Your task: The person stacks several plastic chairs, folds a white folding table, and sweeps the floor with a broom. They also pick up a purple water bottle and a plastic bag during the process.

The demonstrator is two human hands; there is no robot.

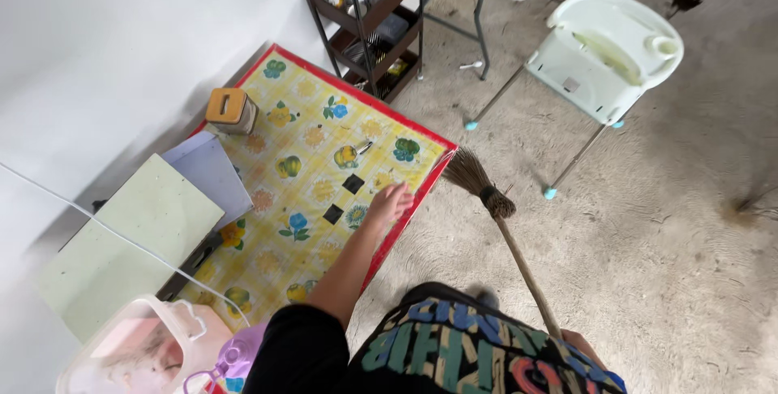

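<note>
Left hand (391, 202) flat on a flowered mat (312, 191), right hand (585, 345) gripping a broom (494, 207).

One mat, yellow with a red border, spread on the concrete floor (673, 240) against the wall; left hand open with fingers stretched, pressing down near the mat's red edge, holding nothing. One broom, bristles resting on the floor just beside the mat's corner, stick slanting back to the right hand, closed around its upper end and partly hidden by the shirt. On the mat: one small wooden box (231, 110) with a slot in its top, contents unseen; two flat boards (130, 240), overlapping. One clear plastic tub (146, 349) with a lid at lower left, contents blurred. One dark shelf rack (369, 17) holding a cup and packets. One pale high chair (604, 49), tray bare.
</note>
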